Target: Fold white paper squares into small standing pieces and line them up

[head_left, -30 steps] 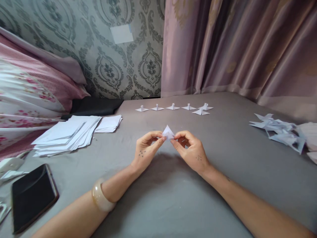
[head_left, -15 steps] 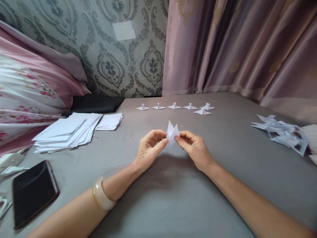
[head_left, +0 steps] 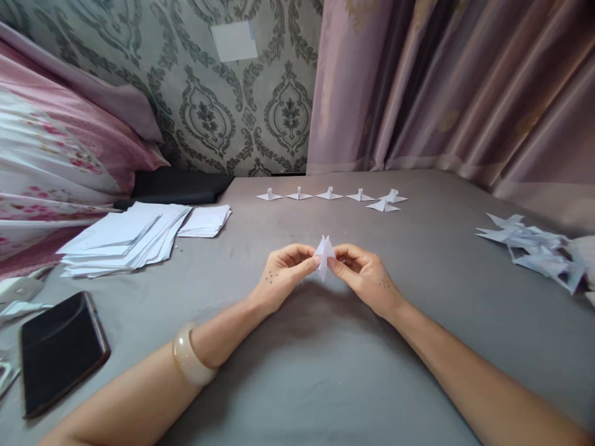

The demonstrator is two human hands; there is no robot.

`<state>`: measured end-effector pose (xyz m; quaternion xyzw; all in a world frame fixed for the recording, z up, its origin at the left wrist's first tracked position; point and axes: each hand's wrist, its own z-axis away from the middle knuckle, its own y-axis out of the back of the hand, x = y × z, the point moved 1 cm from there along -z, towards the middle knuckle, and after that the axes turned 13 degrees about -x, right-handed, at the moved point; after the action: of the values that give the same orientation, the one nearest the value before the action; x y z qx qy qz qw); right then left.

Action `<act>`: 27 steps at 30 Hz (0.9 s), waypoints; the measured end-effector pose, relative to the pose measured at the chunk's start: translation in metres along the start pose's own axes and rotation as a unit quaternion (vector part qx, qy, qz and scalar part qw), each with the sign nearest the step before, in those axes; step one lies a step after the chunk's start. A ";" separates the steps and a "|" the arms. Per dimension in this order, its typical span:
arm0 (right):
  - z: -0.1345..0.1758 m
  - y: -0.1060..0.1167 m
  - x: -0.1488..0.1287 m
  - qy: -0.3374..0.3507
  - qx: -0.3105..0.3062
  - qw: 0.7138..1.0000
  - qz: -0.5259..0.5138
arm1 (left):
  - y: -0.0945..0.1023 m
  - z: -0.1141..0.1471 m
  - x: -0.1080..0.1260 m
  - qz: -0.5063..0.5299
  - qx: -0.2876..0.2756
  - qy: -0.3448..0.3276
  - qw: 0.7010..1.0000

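A gray bed sheet (head_left: 418, 347) lies below a patterned wall (head_left: 209, 118) and pink curtain (head_left: 465, 87). A paper pile (head_left: 125, 238), a black phone (head_left: 60, 350), a row of small paper shapes (head_left: 330, 196) and paper scraps (head_left: 530, 248) lie well apart. In the middle, the left hand (head_left: 283, 275) and right hand (head_left: 367, 279) each have a pinching grip on a small folded paper (head_left: 324, 253), held just above the sheet.

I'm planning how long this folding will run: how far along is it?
Done: six small folded paper figures sit at the far edge of the grey surface. In hand: the left hand and right hand pinch one half-folded piece between them. Left: a thick stack of unfolded sheets, so plenty seemingly remains.
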<state>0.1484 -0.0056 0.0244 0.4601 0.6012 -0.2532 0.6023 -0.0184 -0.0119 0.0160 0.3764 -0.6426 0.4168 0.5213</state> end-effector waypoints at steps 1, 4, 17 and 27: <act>0.000 0.000 0.000 0.004 0.003 1.000 0.007 | 0.000 0.000 0.000 -0.005 -0.003 0.007 1.000; 0.001 0.000 0.002 0.015 0.009 1.000 0.026 | 0.000 -0.001 0.001 -0.027 -0.016 0.011 0.999; 0.006 -0.001 -0.014 0.007 -0.037 0.999 -0.008 | 0.001 -0.002 -0.005 0.057 -0.014 -0.024 0.998; 0.000 0.000 -0.002 -0.039 0.002 0.996 -0.078 | 0.000 -0.003 -0.002 0.057 -0.007 0.024 0.998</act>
<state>0.1481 -0.0060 0.0259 0.4035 0.6108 -0.3181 0.6024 -0.0171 -0.0094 0.0138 0.3256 -0.6534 0.4501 0.5142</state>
